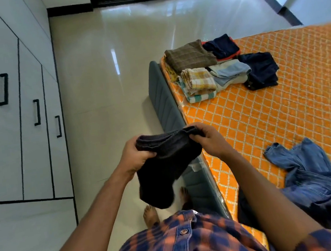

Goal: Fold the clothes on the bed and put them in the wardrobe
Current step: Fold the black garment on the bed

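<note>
While clutching dark knit garment (161, 167) in left hand (135, 156) and right hand (210, 138), halfway-ish: folded clothes pile (215, 67) at 1 o'clock, crumpled blue jeans (307, 170) at 4 unfolded.

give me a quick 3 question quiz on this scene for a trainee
1. True or false: the jeans on the bed are folded.
2. What do the left hand and right hand grip? A a hanger, B a dark cloth, C the jeans.
3. Fill in: the wardrobe doors are ____.
Key: 1 false; 2 B; 3 shut.
</note>
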